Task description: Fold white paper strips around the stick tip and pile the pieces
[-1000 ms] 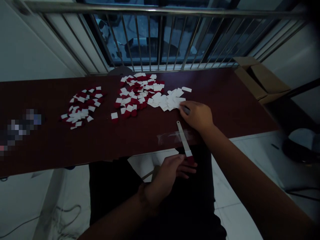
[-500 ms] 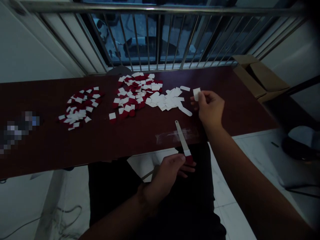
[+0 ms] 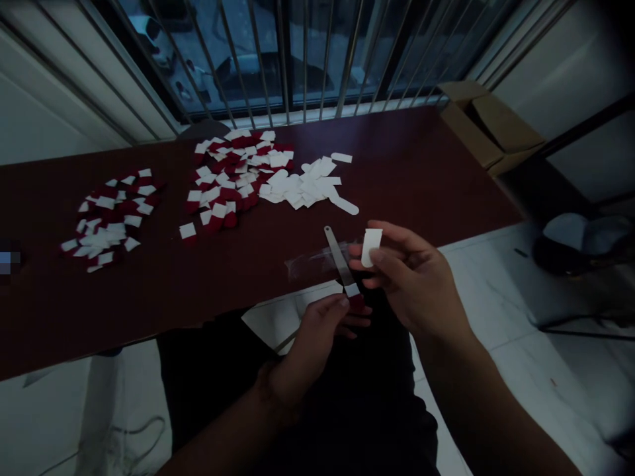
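My left hand (image 3: 312,344) is closed around the lower end of a narrow pale flat strip (image 3: 338,258), which points up and away over the table. A white-and-red piece (image 3: 353,299) sits at the strip's lower end, partly hidden by my fingers. My right hand (image 3: 411,281) pinches a small white piece (image 3: 372,248) between thumb and fingers, just right of the strip and not touching it. Behind them lie a heap of white pieces (image 3: 297,188) and two heaps of red-and-white squares (image 3: 225,178) (image 3: 112,218).
The dark red tabletop (image 3: 397,172) ends in a near edge just past my hands. A strip of clear tape (image 3: 307,261) lies on it. An open cardboard box (image 3: 489,125) stands at the back right corner, below a metal window railing (image 3: 307,59).
My right hand has come back from the table's right side toward my left hand, carrying the white piece. My left hand and the strip have stayed together, and the view has tilted slightly.
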The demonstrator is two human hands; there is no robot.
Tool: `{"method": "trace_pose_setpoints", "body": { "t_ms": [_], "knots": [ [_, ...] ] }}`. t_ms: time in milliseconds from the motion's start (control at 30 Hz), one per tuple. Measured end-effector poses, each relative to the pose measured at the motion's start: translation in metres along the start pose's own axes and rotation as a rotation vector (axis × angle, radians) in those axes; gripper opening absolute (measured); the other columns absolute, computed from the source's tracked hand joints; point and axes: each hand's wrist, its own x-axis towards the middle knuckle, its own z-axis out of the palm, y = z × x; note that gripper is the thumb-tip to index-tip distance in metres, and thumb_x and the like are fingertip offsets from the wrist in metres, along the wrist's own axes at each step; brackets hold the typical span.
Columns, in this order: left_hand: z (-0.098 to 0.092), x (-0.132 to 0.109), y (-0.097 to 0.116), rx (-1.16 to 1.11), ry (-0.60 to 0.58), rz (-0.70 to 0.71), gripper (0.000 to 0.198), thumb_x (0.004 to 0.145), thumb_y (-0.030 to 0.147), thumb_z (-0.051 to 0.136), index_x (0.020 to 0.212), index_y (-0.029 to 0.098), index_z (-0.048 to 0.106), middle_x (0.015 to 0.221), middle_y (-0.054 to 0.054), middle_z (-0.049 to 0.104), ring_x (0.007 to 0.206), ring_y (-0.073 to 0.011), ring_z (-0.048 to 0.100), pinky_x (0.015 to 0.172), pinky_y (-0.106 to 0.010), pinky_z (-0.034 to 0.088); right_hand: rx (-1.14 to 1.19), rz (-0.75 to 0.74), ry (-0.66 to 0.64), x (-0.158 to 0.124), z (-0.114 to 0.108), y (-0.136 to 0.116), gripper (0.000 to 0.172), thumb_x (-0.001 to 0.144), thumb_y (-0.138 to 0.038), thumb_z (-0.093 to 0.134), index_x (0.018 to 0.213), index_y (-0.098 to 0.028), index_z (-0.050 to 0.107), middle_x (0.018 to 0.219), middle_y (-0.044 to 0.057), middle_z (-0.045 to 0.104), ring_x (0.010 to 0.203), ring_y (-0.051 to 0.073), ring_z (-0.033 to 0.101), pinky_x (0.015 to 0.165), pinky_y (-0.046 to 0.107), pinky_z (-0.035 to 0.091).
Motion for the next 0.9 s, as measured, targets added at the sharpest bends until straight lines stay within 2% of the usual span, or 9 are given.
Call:
{"method": "trace_pose_setpoints", "body": {
  "t_ms": [100, 167, 333, 433, 633, 700, 767, 833, 900],
  "knots": [
    [0.001, 0.0, -0.001, -0.001, 0.01, 0.005, 0.034, 0.098, 0.045, 0.063, 0.104, 0.015, 0.076, 0.103, -0.013, 0.081, 0.085, -0.0218, 0.077, 0.064, -0.026, 0.049, 0.138, 0.027, -0.072, -0.007, -0.002, -0.001, 0.021, 0.092, -0.022, 0.068, 0.111, -0.028, 0.074, 0.078, -0.002, 0.071, 0.064, 0.013, 0.067, 0.058, 0.025, 0.056],
    [0.002, -0.001, 0.001, 0.004, 0.02, 0.008, 0.034, 0.099, 0.045, 0.062, 0.103, 0.015, 0.075, 0.101, -0.013, 0.08, 0.084, -0.0216, 0.077, 0.064, -0.026, 0.049, 0.215, 0.056, -0.139, -0.007, -0.007, 0.002, 0.022, 0.092, -0.019, 0.06, 0.107, -0.025, 0.075, 0.068, -0.003, 0.06, 0.057, 0.012, 0.059, 0.055, 0.026, 0.049],
    [0.002, -0.002, 0.003, 0.052, 0.022, 0.011, 0.03, 0.098, 0.042, 0.063, 0.101, 0.015, 0.075, 0.101, -0.012, 0.081, 0.084, -0.0217, 0.077, 0.064, -0.026, 0.049, 0.207, 0.045, -0.3, -0.012, -0.029, 0.008, 0.027, 0.099, -0.038, 0.062, 0.12, -0.025, 0.072, 0.078, -0.002, 0.046, 0.063, 0.013, 0.05, 0.06, 0.03, 0.042],
    [0.003, 0.0, 0.004, 0.08, 0.016, 0.017, 0.025, 0.096, 0.039, 0.067, 0.101, 0.016, 0.074, 0.102, -0.012, 0.081, 0.085, -0.0214, 0.077, 0.063, -0.026, 0.048, 0.174, 0.017, -0.269, -0.015, -0.042, 0.011, 0.031, 0.1, -0.046, 0.063, 0.124, -0.027, 0.068, 0.079, -0.003, 0.041, 0.062, 0.012, 0.044, 0.059, 0.031, 0.037],
    [0.007, 0.005, 0.011, 0.144, 0.004, 0.023, 0.03, 0.097, 0.038, 0.066, 0.115, 0.016, 0.075, 0.108, -0.013, 0.081, 0.089, -0.0217, 0.077, 0.065, -0.026, 0.049, 0.159, -0.025, -0.168, -0.006, -0.048, 0.021, 0.015, 0.102, -0.044, 0.055, 0.107, -0.031, 0.059, 0.063, -0.007, 0.033, 0.051, 0.012, 0.026, 0.05, 0.026, 0.022],
    [0.009, 0.006, 0.013, 0.152, 0.016, 0.019, 0.03, 0.098, 0.038, 0.065, 0.116, 0.016, 0.076, 0.109, -0.013, 0.08, 0.088, -0.0211, 0.077, 0.065, -0.026, 0.05, 0.081, -0.037, -0.175, -0.001, -0.046, 0.022, 0.014, 0.103, -0.044, 0.054, 0.102, -0.031, 0.058, 0.061, -0.007, 0.037, 0.05, 0.013, 0.031, 0.05, 0.027, 0.027],
    [0.01, 0.007, 0.013, 0.153, 0.026, 0.019, 0.029, 0.099, 0.038, 0.065, 0.115, 0.016, 0.076, 0.109, -0.013, 0.08, 0.087, -0.0206, 0.077, 0.065, -0.026, 0.05, -0.095, -0.087, -0.187, 0.005, -0.044, 0.019, 0.014, 0.104, -0.04, 0.054, 0.098, -0.029, 0.06, 0.07, -0.004, 0.051, 0.058, 0.015, 0.044, 0.056, 0.029, 0.039],
    [0.01, 0.008, 0.012, 0.145, 0.026, 0.016, 0.029, 0.099, 0.037, 0.065, 0.116, 0.016, 0.076, 0.109, -0.013, 0.08, 0.087, -0.0208, 0.077, 0.065, -0.026, 0.05, -0.358, -0.208, -0.173, 0.01, -0.042, 0.014, 0.014, 0.103, -0.036, 0.058, 0.096, -0.027, 0.066, 0.094, 0.003, 0.062, 0.079, 0.017, 0.058, 0.07, 0.033, 0.05],
    [0.01, 0.009, 0.01, 0.129, 0.022, 0.008, 0.028, 0.098, 0.034, 0.066, 0.117, 0.015, 0.075, 0.109, -0.014, 0.08, 0.087, -0.0212, 0.077, 0.064, -0.025, 0.05, -0.603, -0.348, -0.161, 0.016, -0.039, 0.008, 0.012, 0.1, -0.033, 0.063, 0.099, -0.027, 0.074, 0.109, 0.006, 0.063, 0.097, 0.021, 0.062, 0.081, 0.035, 0.054]
  ]
}}
